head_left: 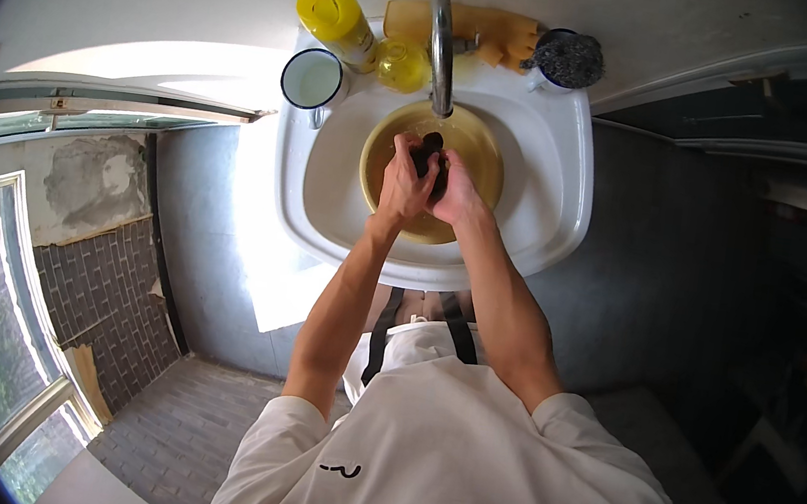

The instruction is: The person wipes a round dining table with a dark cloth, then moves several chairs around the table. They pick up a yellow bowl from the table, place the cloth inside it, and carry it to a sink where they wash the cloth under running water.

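Observation:
Both my hands are together over a yellowish round basin (pixel 497 177) that stands in a white washbasin (pixel 579 221). A dark, wet-looking item (pixel 428 157), perhaps cloth, is gripped between them; its kind cannot be told. My left hand (pixel 406 180) has it from the left, with fingers bent round it. From the right, my right hand (pixel 459 189) presses against the same item, its fingers partly hidden. The curved metal faucet (pixel 439 45) ends just above my hands. Liquid appears to be in the basin, though my hands and forearms hide much of it.
Along the sink's back rim stand a white enamel mug (pixel 311 80), a yellow bottle (pixel 334 17), a clear yellow container (pixel 402 65), an orange rubber glove (pixel 506 34) and a second mug (pixel 539 80) topped by a steel wool scourer (pixel 571 59). A wall rises behind.

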The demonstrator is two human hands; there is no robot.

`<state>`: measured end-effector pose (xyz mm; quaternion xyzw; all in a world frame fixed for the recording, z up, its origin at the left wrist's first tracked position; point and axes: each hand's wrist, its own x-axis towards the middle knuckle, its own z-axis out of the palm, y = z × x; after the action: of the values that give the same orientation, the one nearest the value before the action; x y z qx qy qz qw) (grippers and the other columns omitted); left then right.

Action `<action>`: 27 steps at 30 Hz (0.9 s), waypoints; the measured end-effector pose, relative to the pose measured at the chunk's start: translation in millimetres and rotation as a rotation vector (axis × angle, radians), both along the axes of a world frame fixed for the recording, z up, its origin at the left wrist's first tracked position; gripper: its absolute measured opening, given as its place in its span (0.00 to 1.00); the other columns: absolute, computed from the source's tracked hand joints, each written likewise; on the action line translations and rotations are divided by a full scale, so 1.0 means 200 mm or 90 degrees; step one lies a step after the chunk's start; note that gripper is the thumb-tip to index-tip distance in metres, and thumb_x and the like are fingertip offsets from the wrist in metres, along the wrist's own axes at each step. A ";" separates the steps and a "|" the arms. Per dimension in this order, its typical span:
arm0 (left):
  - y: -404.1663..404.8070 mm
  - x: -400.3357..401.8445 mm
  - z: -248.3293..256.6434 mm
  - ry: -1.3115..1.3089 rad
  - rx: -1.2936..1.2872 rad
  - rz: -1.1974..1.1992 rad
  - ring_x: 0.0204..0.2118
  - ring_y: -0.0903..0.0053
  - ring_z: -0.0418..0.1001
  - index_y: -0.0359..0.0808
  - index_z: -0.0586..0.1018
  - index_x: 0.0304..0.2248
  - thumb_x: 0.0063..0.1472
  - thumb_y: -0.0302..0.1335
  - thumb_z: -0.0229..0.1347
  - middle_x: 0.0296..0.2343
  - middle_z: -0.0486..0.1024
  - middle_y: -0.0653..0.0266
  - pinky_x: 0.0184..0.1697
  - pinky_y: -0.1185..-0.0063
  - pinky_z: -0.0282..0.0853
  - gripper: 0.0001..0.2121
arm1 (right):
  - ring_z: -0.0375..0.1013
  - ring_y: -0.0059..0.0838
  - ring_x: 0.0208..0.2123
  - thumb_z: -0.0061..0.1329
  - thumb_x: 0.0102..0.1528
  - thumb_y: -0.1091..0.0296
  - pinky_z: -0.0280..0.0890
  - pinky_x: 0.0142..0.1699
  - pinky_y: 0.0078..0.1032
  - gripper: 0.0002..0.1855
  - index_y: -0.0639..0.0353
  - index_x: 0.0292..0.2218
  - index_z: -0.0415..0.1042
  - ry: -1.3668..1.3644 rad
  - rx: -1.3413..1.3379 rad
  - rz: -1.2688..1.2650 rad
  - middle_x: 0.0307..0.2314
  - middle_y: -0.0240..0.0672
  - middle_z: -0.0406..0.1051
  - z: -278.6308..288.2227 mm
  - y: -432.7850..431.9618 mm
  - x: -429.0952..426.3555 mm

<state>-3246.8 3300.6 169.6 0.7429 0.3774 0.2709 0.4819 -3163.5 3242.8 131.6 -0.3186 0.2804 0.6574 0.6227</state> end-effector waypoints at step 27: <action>0.11 0.19 -0.44 0.019 -0.509 0.391 0.27 0.70 0.73 0.25 0.79 0.29 0.63 0.37 0.51 0.25 0.78 0.55 0.35 0.71 0.69 0.19 | 0.73 0.61 0.29 0.30 0.63 0.51 0.67 0.37 0.47 0.32 0.70 0.23 0.73 -1.070 -0.194 0.444 0.22 0.62 0.71 -0.10 0.03 0.04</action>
<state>-3208.6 3322.5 80.9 0.3585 0.6598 0.2239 0.6213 -3154.7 3248.1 111.9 -0.8362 -0.2921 0.3167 0.3394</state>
